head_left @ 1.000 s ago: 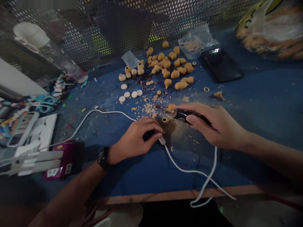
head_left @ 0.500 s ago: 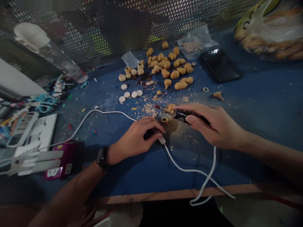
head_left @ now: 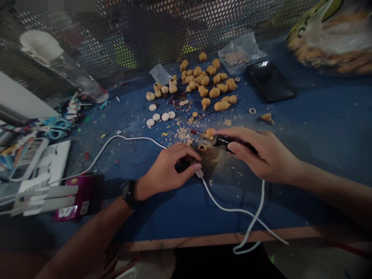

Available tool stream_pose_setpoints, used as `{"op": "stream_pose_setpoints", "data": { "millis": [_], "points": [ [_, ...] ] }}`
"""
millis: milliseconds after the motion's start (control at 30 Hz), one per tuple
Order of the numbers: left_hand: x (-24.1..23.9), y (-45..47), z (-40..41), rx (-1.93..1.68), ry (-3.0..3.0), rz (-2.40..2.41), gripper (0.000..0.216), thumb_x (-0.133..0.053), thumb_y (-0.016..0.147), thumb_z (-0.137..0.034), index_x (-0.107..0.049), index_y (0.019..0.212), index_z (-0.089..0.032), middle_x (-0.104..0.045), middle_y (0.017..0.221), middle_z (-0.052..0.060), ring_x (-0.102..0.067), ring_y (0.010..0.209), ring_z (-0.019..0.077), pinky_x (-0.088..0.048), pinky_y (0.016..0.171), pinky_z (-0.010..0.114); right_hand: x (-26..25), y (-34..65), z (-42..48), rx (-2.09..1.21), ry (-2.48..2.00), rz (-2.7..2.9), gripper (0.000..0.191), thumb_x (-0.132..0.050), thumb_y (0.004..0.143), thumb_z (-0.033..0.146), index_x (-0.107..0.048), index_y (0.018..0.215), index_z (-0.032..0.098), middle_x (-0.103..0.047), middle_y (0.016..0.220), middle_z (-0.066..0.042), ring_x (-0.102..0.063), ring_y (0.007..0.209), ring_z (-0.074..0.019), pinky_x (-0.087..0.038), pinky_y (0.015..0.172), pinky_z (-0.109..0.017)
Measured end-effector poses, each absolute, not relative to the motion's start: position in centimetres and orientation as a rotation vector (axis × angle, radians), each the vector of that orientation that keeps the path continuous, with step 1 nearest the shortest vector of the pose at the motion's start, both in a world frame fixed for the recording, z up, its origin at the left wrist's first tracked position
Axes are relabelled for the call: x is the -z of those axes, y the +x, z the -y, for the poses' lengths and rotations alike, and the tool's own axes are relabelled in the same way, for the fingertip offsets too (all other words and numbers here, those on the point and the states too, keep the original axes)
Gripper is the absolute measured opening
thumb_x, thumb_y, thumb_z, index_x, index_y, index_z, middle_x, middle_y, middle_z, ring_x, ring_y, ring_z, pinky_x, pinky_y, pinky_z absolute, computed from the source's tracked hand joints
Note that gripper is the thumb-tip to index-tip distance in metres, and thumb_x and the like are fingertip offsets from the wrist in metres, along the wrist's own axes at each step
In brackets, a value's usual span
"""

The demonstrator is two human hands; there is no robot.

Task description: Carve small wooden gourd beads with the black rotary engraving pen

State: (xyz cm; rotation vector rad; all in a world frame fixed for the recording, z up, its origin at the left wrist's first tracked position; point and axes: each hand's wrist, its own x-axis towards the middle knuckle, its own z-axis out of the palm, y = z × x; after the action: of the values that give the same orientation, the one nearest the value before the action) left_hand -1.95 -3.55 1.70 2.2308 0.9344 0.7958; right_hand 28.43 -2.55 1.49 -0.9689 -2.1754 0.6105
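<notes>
My right hand (head_left: 261,155) grips a black rotary tool (head_left: 223,141), whose thin red-tipped bit (head_left: 193,131) points left. A small tan gourd bead (head_left: 210,132) sits against the tool's front, partly resting on my fingertips. My left hand (head_left: 170,168) is closed over a small black corded device (head_left: 183,166), and a white cable (head_left: 232,209) runs out from it. A hollow bead (head_left: 202,147) lies between my hands. Beyond them are several tan gourd beads (head_left: 203,81) and white discs (head_left: 159,116).
Sawdust and chips cover the blue workbench (head_left: 319,124), which ends in a wooden front edge (head_left: 217,241). A perforated metal screen (head_left: 87,38) stands behind. A black phone (head_left: 270,81), a plastic bag (head_left: 238,52), teal scissors (head_left: 55,128) and a bottle (head_left: 64,66) are nearby.
The view has shifted very slightly. My left hand sits a little lower, and my right hand keeps the same grip on the tool.
</notes>
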Motion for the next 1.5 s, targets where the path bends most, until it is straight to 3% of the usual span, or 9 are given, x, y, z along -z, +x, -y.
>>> {"op": "stream_pose_setpoints", "data": {
  "millis": [100, 233, 400, 600, 767, 967, 1067, 1200, 1500],
  "points": [
    [-1.4, -1.7, 3.7, -0.959, 2.350, -0.992, 0.007, -0.084, 0.108, -0.027, -0.079, 0.108, -0.021, -0.088, 0.105, 0.008, -0.084, 0.099, 0.0238, -0.068, 0.090, 0.036, -1.6, 28.4, 2.5, -0.633, -0.968, 2.179, 0.042, -0.056, 0.121, 0.038, -0.078, 0.156, 0.025, -0.091, 0.127, -0.011, -0.085, 0.084, -0.0247, -0.067, 0.071, -0.035],
    [-1.0, -1.3, 3.8, -0.952, 2.458, -1.073, 0.019, -0.079, 0.109, -0.021, -0.080, 0.128, -0.020, -0.087, 0.130, 0.014, -0.082, 0.124, 0.0299, -0.069, 0.109, 0.048, -2.0, 28.3, 2.5, -0.708, -0.947, 2.175, 0.041, -0.057, 0.122, 0.039, -0.076, 0.156, 0.026, -0.092, 0.122, -0.008, -0.078, 0.067, -0.0185, -0.063, 0.064, -0.032],
    [-0.1, -0.3, 3.5, -0.948, 2.500, -1.080, 0.028, -0.079, 0.109, -0.019, -0.081, 0.137, -0.021, -0.085, 0.138, 0.014, -0.080, 0.130, 0.0322, -0.067, 0.115, 0.053, -2.3, 27.9, 2.8, -0.897, -0.972, 2.057, 0.041, -0.055, 0.124, 0.045, -0.077, 0.153, 0.026, -0.089, 0.109, -0.006, -0.075, 0.066, -0.0162, -0.060, 0.058, -0.028],
    [0.4, 0.4, 3.0, -0.938, 2.487, -1.053, 0.021, -0.080, 0.106, -0.013, -0.085, 0.125, -0.021, -0.089, 0.124, 0.011, -0.082, 0.116, 0.0292, -0.070, 0.104, 0.047, -2.3, 27.8, 2.9, -1.284, -0.932, 1.803, 0.046, -0.053, 0.125, 0.052, -0.075, 0.152, 0.023, -0.072, 0.090, -0.003, -0.066, 0.061, -0.0147, -0.047, 0.042, -0.024],
    [0.3, 0.1, 2.8, -0.980, 2.361, -1.108, 0.021, -0.077, 0.109, -0.012, -0.085, 0.125, -0.022, -0.091, 0.121, 0.008, -0.085, 0.114, 0.0258, -0.070, 0.103, 0.041, -2.7, 27.7, 2.9, -1.523, -0.930, 1.644, 0.051, -0.057, 0.123, 0.061, -0.073, 0.154, 0.024, -0.065, 0.083, 0.000, -0.054, 0.054, -0.0128, -0.043, 0.043, -0.026],
    [-0.5, -0.3, 2.6, -1.147, 1.813, -1.069, 0.022, -0.084, 0.111, -0.038, -0.087, 0.128, -0.023, -0.093, 0.124, 0.008, -0.089, 0.101, 0.0204, -0.073, 0.091, 0.032, -2.4, 27.3, 2.7, -1.631, -0.900, 1.548, 0.056, -0.058, 0.122, 0.064, -0.066, 0.161, 0.025, -0.059, 0.074, 0.004, -0.048, 0.049, -0.0128, -0.034, 0.041, -0.028],
    [-0.5, -0.8, 2.3, -1.189, 1.565, -1.033, 0.027, -0.092, 0.106, -0.044, -0.090, 0.123, -0.024, -0.093, 0.122, 0.008, -0.090, 0.103, 0.0217, -0.075, 0.090, 0.031, -2.1, 27.3, 2.5, -1.608, -0.907, 1.589, 0.058, -0.069, 0.117, 0.060, -0.064, 0.164, 0.026, -0.055, 0.069, 0.008, -0.045, 0.048, -0.0126, -0.036, 0.042, -0.028],
    [-0.2, -1.2, 2.0, -1.226, 1.414, -0.980, 0.028, -0.102, 0.096, -0.037, -0.093, 0.120, -0.026, -0.093, 0.120, 0.007, -0.090, 0.098, 0.0199, -0.076, 0.090, 0.030, -1.8, 27.5, 2.2, -1.487, -0.983, 1.697, 0.059, -0.086, 0.106, 0.054, -0.070, 0.156, 0.027, -0.057, 0.072, 0.009, -0.048, 0.050, -0.0119, -0.043, 0.048, -0.030],
    [-0.2, -0.8, 2.6, -1.308, 1.430, -1.030, 0.032, -0.105, 0.090, -0.039, -0.094, 0.117, -0.025, -0.093, 0.108, 0.005, -0.089, 0.087, 0.0179, -0.076, 0.081, 0.027, -1.5, 27.5, 2.5, -1.516, -1.051, 1.796, 0.067, -0.070, 0.113, 0.068, -0.060, 0.158, 0.020, -0.059, 0.072, 0.008, -0.055, 0.057, -0.0146, -0.046, 0.053, -0.031]
  ]
}}
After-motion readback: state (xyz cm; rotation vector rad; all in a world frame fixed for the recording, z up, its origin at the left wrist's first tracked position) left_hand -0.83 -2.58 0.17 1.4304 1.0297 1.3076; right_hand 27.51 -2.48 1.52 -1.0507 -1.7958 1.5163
